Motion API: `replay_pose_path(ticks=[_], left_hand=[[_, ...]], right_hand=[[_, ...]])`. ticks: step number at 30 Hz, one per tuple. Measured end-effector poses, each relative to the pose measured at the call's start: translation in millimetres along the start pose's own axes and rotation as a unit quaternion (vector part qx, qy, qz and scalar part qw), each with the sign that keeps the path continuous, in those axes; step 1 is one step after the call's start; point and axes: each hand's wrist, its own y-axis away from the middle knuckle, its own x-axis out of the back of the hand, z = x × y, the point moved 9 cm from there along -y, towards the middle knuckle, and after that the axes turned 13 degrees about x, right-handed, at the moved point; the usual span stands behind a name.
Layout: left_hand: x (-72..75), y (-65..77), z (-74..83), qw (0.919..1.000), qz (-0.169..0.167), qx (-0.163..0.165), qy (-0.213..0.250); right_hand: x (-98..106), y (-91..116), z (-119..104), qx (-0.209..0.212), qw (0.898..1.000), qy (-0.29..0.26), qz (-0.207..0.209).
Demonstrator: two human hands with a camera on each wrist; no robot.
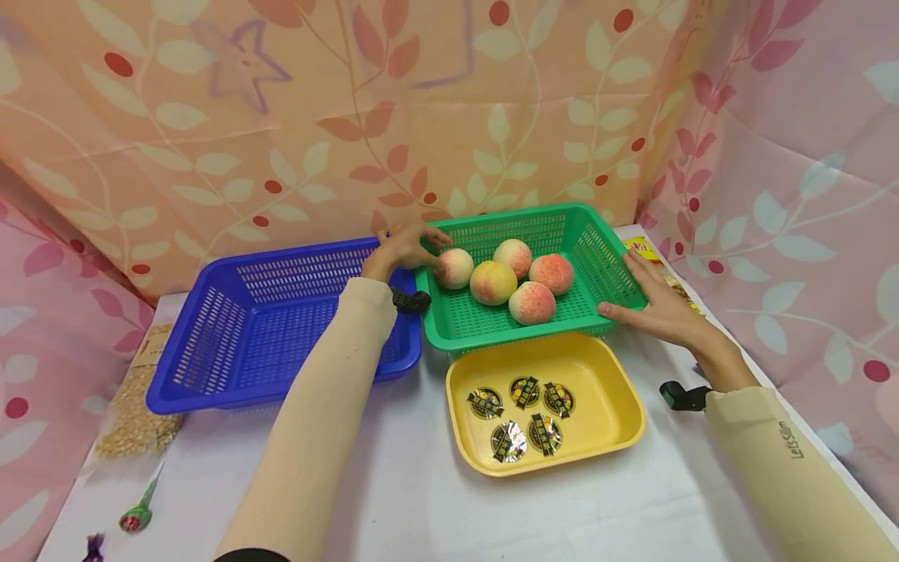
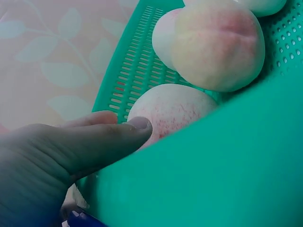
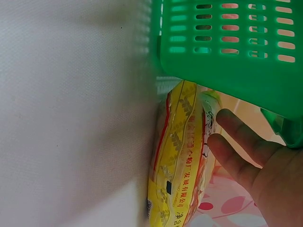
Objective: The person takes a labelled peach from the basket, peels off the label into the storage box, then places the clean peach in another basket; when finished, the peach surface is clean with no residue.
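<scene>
In the head view, a green plastic basket (image 1: 576, 324) holds several peaches (image 1: 531, 303), pale pink, red and yellow. My left hand (image 1: 407, 246) is at its left back corner. In the left wrist view, the left thumb (image 2: 109, 142) reaches straight over the rim beside a pale, red-speckled peach (image 2: 170, 109); whether it touches the peach is unclear. Some left fingers are hidden. My right hand (image 1: 660, 304) is spread at the basket's right end. In the right wrist view, two straight right fingers (image 3: 236, 161) lie below the green rim, beside a yellow printed packet (image 3: 177, 161).
A blue basket (image 1: 281, 390) stands to the left. In front of the green one is a yellow tray (image 1: 604, 460) with several round black-and-gold stickers (image 1: 509, 442). A bag of grain (image 1: 140, 414) and a green wrapped candy (image 1: 136, 515) lie at left. Patterned curtains (image 1: 449, 117) enclose the table.
</scene>
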Motion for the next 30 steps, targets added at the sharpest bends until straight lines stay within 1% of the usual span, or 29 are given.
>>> replay_pose_path(ticks=[2,4,6,8,10,12,14,15,18,21,23,25,27,30], left_hand=[[0.5,1.1,-0.7,1.0000,-0.008,0.002,0.000],[2.6,3.8,0.1,0.9998,-0.017,-0.002,0.011],[5.3,7.5,4.4,0.9983,-0.034,-0.019,0.044],[9.8,12.5,10.1,0.9947,-0.046,-0.040,0.083],[14.2,17.8,16.3,0.9909,-0.057,-0.060,0.106],[19.6,23.9,21.2,0.9901,-0.052,-0.074,0.108],[24.9,31.1,24.6,0.9914,-0.042,-0.081,0.094],[27.2,35.3,27.0,0.9913,-0.038,-0.090,0.089],[34.5,51.4,31.6,0.9886,-0.029,-0.118,0.089],[39.7,68.4,30.3,0.9863,-0.028,-0.130,0.098],[43.1,79.0,25.6,0.9867,-0.023,-0.125,0.101],[46.9,89.9,17.8,0.9895,-0.011,-0.105,0.099],[50.4,100.1,8.5,0.9922,0.007,-0.084,0.091],[53.2,113.4,-8.7,0.9954,0.032,-0.046,0.078]], right_hand=[[-1.1,-1.0,0.3,0.002,1.000,-0.001,-0.001],[-2.1,-2.0,0.1,0.004,1.000,-0.003,-0.003],[-2.4,-2.7,-0.1,0.006,1.000,-0.004,-0.004],[-1.7,-3.4,-0.1,0.010,1.000,-0.001,-0.004],[-0.1,-3.8,0.8,0.008,1.000,0.000,-0.004],[2.4,-4.2,2.1,0.008,1.000,0.003,-0.003],[4.6,-4.3,3.9,0.005,1.000,0.004,-0.003],[5.5,-4.3,4.7,0.003,1.000,0.004,-0.005],[7.4,-4.8,6.7,0.000,1.000,0.012,-0.011],[10.0,-4.1,8.7,-0.001,1.000,0.025,-0.019],[13.2,-4.6,9.2,-0.002,0.999,0.034,-0.025],[17.7,-6.1,6.9,-0.004,0.999,0.044,-0.027],[22.6,-9.5,0.6,0.000,0.998,0.053,-0.016],[27.2,-16.6,-18.2,0.019,0.998,0.060,0.021]])
